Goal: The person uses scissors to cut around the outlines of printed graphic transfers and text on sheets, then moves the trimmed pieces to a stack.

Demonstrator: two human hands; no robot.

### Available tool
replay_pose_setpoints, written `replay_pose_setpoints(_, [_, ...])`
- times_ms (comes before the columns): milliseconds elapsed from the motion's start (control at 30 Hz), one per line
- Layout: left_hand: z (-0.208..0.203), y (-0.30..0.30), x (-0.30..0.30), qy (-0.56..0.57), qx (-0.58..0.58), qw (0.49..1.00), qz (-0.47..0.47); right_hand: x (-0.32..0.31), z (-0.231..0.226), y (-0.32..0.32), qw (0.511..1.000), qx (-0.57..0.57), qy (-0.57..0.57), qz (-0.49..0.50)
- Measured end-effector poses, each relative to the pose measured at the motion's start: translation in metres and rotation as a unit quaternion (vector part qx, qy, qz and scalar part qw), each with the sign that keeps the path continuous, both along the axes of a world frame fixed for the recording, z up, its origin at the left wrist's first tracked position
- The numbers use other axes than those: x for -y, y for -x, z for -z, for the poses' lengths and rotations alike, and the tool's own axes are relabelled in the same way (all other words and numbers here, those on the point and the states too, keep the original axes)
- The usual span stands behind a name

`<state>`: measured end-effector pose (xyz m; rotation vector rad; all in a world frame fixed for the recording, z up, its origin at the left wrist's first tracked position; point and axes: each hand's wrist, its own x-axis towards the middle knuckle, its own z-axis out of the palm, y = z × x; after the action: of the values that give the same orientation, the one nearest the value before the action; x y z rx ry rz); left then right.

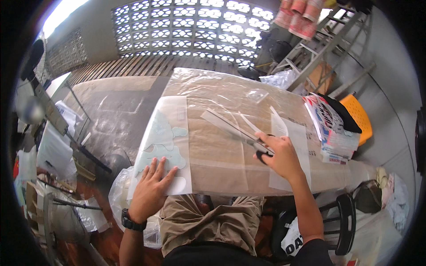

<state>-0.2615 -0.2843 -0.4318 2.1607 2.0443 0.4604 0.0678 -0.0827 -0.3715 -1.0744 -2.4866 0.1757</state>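
My left hand (151,189) lies flat with fingers spread at the table's left front. Its fingertips touch a white sheet (181,153) bearing pale blue-green irregular shapes (163,153). My right hand (283,156) grips a pair of scissors (242,135) by its black handles, above the middle right of the table. The blades point to the far left and look slightly blurred; between them I cannot make out anything. Under and beside my right hand lies a translucent white sheet (290,135), with thin curved pale offcuts near it.
Clear plastic covers the brown table (222,164). Papers (326,128) are stacked at its right edge, beside a yellow-orange perforated chair back (358,119). A ladder (310,48) leans at the far right. A black chair (344,221) stands near right; plastic bags (122,188) hang near left.
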Motion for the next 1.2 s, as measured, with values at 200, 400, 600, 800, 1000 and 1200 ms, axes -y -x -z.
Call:
replay_pose_setpoints(200, [-0.002,0.004,-0.046,-0.075,0.126,0.989,0.024,-0.013,-0.004,-0.064,0.956,-0.205,0.102,0.185])
replay_pose_setpoints(400, [-0.068,0.011,-0.118,-0.271,0.253,0.927,-0.056,-0.005,0.016,-0.159,0.901,-0.138,0.047,0.409])
replay_pose_setpoints(600, [-0.129,-0.009,-0.183,-0.397,0.067,0.913,0.063,0.004,0.041,-0.227,0.888,0.073,0.075,0.447])
replay_pose_setpoints(800, [-0.09,-0.007,-0.225,-0.35,-0.021,0.932,0.09,0.014,0.022,-0.19,0.848,0.27,0.067,0.45])
replay_pose_setpoints(1000, [-0.061,0.003,-0.209,-0.277,0.093,0.956,0.024,-0.008,0.002,-0.109,0.873,0.256,0.052,0.412])
replay_pose_setpoints(1200, [-0.051,0.027,-0.179,-0.304,0.192,0.933,0.008,-0.011,0.007,-0.127,0.882,0.196,0.037,0.426])
